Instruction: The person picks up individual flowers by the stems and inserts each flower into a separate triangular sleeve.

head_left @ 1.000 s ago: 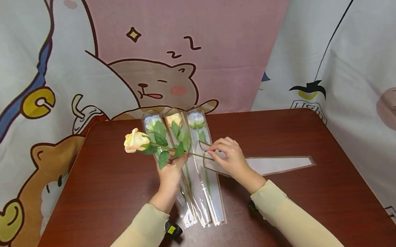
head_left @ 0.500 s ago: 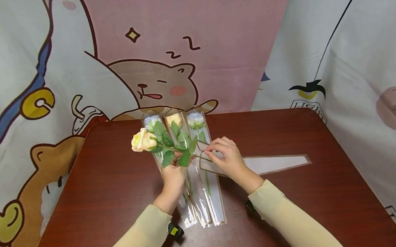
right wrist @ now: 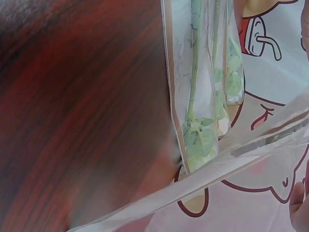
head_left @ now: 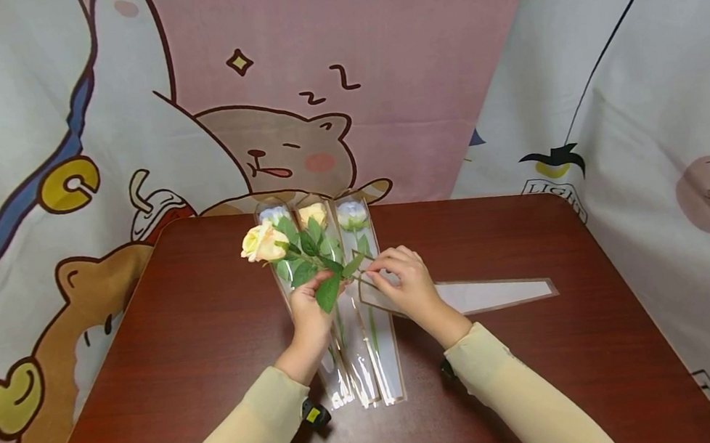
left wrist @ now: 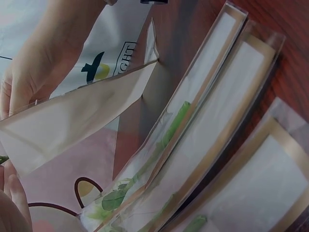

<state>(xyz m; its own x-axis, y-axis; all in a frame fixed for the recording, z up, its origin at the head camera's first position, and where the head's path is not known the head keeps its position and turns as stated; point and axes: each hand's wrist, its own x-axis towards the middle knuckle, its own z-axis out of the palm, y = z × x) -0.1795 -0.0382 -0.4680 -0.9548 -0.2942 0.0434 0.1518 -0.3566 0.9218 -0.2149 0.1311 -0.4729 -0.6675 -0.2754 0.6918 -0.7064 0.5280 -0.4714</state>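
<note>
My left hand holds the leafy stem of a pale yellow artificial rose, its bloom pointing left. Opposite it, my right hand pinches the mouth of a clear, gold-edged flower sleeve with a white backing. The stem's lower end meets the sleeve's mouth; leaves and fingers hide how far inside it reaches. In the left wrist view the sleeve stretches from the right hand above the table, with left fingers near its mouth. The right wrist view catches the sleeve edge-on.
Three sleeved flowers lie side by side beneath the hands: a blue one, a yellow one and another blue one. They rest on a dark red-brown table. A printed cartoon cloth hangs behind.
The left hand has brought the rose to the right, toward the sleeve, so its leaves now sit near the mouth. The right hand and sleeve have shifted slightly left.
</note>
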